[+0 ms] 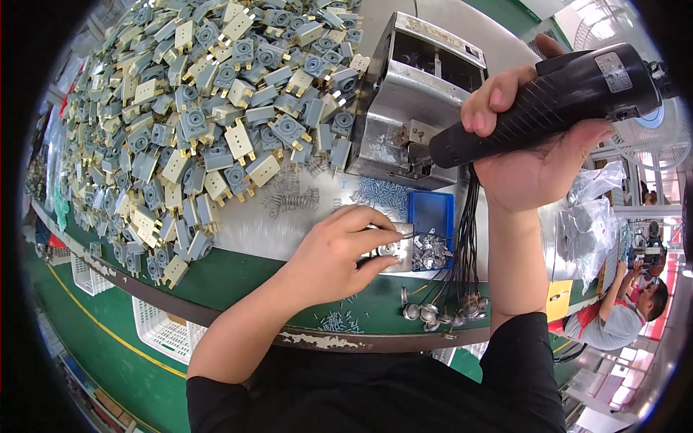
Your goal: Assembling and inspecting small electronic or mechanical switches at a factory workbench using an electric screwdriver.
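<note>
My right hand is raised at the upper right, wrapped round the thick black body of a power screwdriver. Its tapered end points left toward a metal screw feeder. Lower down, my left hand bends over a small metal fixture, thumb and fingers closed round a small part with a silvery centre. The fingers cover most of that part, so its kind does not show. Just right of the fixture is a blue tray with small metal clips in its near half.
Grey and cream plug housings with brass pins form a big heap at left. Springs, bluish screws and small pins lie loose. Black cables end in round silver parts. Another person sits at far right.
</note>
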The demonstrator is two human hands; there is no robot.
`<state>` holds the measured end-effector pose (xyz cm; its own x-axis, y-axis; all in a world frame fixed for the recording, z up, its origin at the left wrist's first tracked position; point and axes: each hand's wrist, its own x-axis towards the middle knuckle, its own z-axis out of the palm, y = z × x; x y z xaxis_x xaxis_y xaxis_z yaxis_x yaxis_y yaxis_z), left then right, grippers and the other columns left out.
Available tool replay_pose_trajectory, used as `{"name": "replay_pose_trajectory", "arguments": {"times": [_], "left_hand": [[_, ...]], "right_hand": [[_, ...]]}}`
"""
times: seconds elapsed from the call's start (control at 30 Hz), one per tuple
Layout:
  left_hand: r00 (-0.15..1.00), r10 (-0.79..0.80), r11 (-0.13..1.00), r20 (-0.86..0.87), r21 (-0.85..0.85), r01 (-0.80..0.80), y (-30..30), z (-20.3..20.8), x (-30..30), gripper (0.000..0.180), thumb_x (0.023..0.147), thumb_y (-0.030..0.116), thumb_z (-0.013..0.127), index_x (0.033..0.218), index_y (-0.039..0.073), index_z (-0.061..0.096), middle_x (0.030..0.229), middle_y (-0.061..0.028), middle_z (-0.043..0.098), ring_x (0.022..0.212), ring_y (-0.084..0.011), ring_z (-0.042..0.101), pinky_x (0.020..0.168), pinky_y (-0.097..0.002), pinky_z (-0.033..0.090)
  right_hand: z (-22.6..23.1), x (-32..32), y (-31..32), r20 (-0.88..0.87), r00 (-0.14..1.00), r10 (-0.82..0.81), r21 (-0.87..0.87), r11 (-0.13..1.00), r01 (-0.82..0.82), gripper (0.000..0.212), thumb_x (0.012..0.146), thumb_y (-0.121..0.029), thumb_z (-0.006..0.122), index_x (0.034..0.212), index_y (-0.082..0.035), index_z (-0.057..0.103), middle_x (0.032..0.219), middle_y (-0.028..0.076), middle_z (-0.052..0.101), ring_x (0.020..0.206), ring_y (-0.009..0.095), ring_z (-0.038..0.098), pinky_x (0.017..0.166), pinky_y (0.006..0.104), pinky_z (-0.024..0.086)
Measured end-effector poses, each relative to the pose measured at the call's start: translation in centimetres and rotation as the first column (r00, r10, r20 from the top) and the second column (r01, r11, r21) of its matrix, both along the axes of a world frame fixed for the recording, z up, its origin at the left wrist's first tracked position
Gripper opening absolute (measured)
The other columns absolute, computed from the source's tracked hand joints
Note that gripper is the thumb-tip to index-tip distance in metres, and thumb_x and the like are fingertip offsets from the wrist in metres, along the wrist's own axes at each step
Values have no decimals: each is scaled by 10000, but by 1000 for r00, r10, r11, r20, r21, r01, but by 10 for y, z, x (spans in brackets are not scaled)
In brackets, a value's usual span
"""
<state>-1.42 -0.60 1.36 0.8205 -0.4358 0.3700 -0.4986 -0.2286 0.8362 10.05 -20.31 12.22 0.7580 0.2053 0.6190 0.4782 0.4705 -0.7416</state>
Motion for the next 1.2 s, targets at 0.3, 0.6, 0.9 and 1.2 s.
{"name": "replay_pose_trajectory", "arguments": {"times": [0.3,0.6,0.9,1.2], "left_hand": [[1000,0,1000,-1,1,0,1,1,1,254,834,135,828,1068,60,766,1074,-74,700,996,-300,676,870,-417,567],[1000,4,1000,-1,15,-4,2,0,-4,260,842,153,826,1077,61,766,1084,-80,702,1008,-306,678,883,-423,565],[1000,3,999,16,-33,-2,3,-3,0,289,809,134,842,1070,34,771,1063,-130,721,980,-335,706,843,-421,569],[1000,9,999,-8,-41,-10,1,-9,-3,309,780,101,846,1067,24,763,1062,-125,717,979,-330,708,857,-413,571]], "right_hand": [[6,-3,-1,40,998,-43,-151,987,49,1000,951,-854,373,1497,-17,375,923,104,558,717,201,562,685,376,479],[-1,-14,8,-57,998,-9,-91,996,4,1003,931,-864,401,1485,-27,374,934,96,553,719,198,565,688,370,473],[24,-69,7,-66,988,-137,-477,874,89,1048,968,-822,408,1579,18,271,942,90,534,699,174,556,654,347,469],[-12,-76,3,-150,969,196,-126,968,-215,1110,908,-860,479,1598,-25,238,937,81,528,696,164,548,662,349,472]]}}
